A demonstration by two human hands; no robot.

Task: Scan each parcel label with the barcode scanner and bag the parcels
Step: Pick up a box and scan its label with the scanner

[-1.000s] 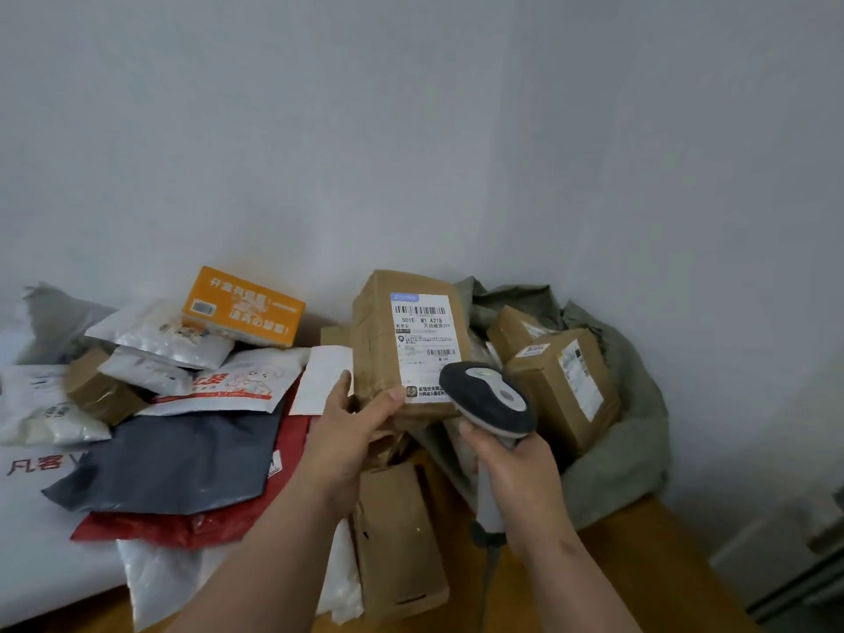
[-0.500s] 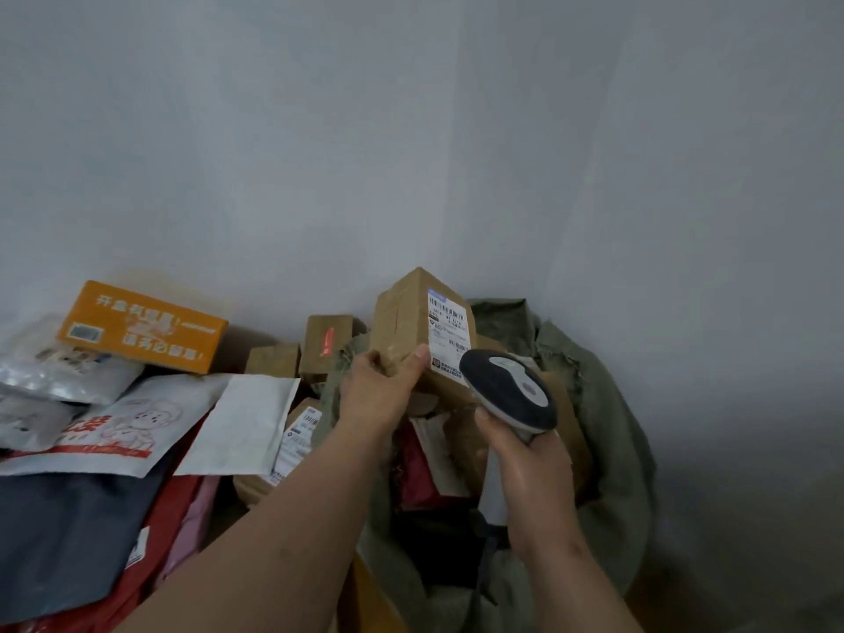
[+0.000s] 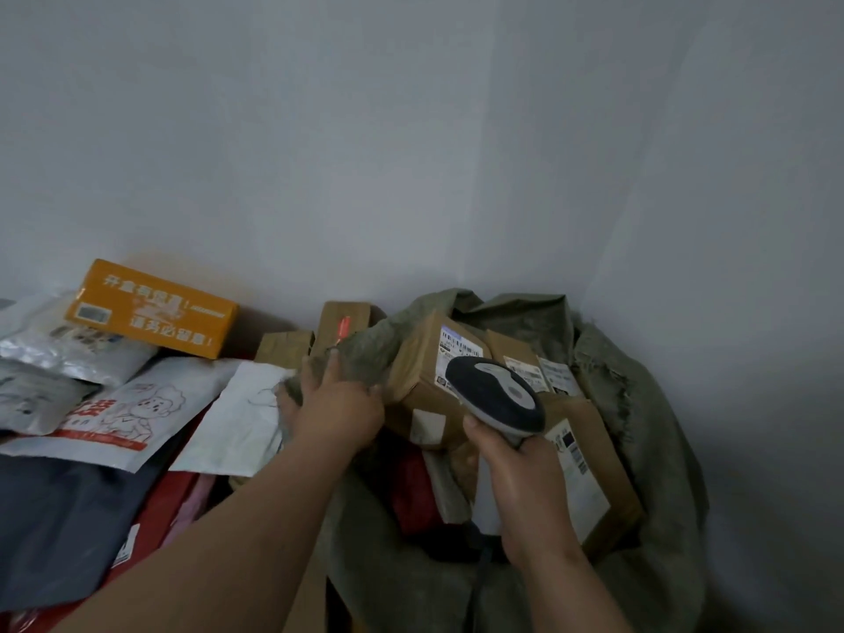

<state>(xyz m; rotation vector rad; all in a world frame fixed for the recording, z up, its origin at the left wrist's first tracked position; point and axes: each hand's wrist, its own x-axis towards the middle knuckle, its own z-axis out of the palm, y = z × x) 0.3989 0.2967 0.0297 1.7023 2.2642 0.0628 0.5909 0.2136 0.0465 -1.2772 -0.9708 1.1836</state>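
A brown cardboard parcel (image 3: 418,358) with a white barcode label (image 3: 458,347) lies at the top of the open green sack (image 3: 639,404), among other labelled boxes (image 3: 589,477). My left hand (image 3: 340,408) sits at the sack's left rim, its fingers curled into the green fabric right beside that parcel. My right hand (image 3: 520,477) grips the handle of the dark, grey-topped barcode scanner (image 3: 495,395), whose head hovers just in front of the parcel's label.
A heap of parcels lies to the left: an orange box (image 3: 150,308), silver and white mailers (image 3: 114,413), a dark grey mailer (image 3: 59,518), a red one beneath. Two small brown boxes (image 3: 342,319) stand against the wall behind the sack. Walls close the corner.
The brown parcel went from my raised left hand down into the sack. My left hand let it go and now holds the sack's rim. The scanner stayed in my right hand.
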